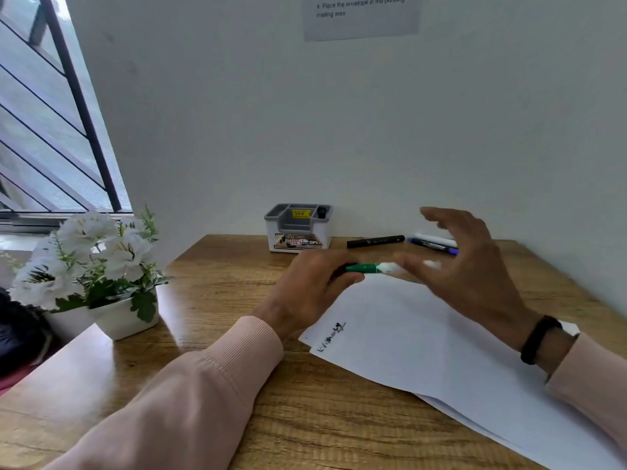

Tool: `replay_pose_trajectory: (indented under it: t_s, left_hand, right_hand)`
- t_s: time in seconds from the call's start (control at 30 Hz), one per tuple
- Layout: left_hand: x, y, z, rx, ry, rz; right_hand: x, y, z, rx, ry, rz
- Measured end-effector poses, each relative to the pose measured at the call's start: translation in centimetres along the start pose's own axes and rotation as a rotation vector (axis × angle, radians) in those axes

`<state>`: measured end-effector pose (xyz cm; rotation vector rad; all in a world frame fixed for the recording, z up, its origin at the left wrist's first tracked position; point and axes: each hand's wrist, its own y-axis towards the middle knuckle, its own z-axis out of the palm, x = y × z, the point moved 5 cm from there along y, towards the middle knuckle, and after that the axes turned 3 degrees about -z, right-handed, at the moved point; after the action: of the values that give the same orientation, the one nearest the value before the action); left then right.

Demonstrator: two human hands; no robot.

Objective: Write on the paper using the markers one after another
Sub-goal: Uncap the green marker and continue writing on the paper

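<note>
L hand (307,286) clamps green marker (368,268), frame centre, above paper (424,337) | R hand (475,262) spread, blurred, holds nothing | tip: steady barrel, pull cap straight off

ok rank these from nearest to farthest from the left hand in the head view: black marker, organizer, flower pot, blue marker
From the left hand:
1. Organizer, just behind the hand, against the wall.
2. Black marker, behind and to the right.
3. Blue marker, further right, partly behind the right hand.
4. Flower pot, far left by the window.
</note>
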<state>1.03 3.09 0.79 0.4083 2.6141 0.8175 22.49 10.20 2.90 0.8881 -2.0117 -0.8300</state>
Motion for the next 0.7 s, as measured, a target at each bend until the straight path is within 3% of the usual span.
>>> replay_pose_trajectory:
  t_s: [0.07, 0.13, 0.27, 0.4, 0.57, 0.7]
  left_hand:
    - [-0.4, 0.0, 0.4, 0.036, -0.004, 0.022]
    - [-1.0, -0.1, 0.6, 0.049, -0.049, 0.04]
    - [-1.7, -0.1, 0.7, 0.091, -0.114, 0.042]
    - [-2.1, -0.2, 0.7, 0.141, -0.146, 0.068]
    - [-2.4, -0.3, 0.9, 0.143, -0.255, 0.04]
    - [-2.4, -0.3, 1.4, 0.161, -0.369, 0.009]
  right_hand:
    - [0.8, -0.4, 1.0, 0.122, -0.265, -0.327]
    - [1.5, -1.0, 2.4, 0.262, -0.363, -0.418]
    - [2.5, -1.5, 3.5, 0.403, -0.36, -0.4]
    - [2.9, -2.0, 3.5, 0.352, -0.395, -0.46]
    - [3.1, -2.8, 4.2, 0.532, -0.438, -0.325]
    - [2.2, -2.7, 3.6, 0.479, -0.502, -0.298]
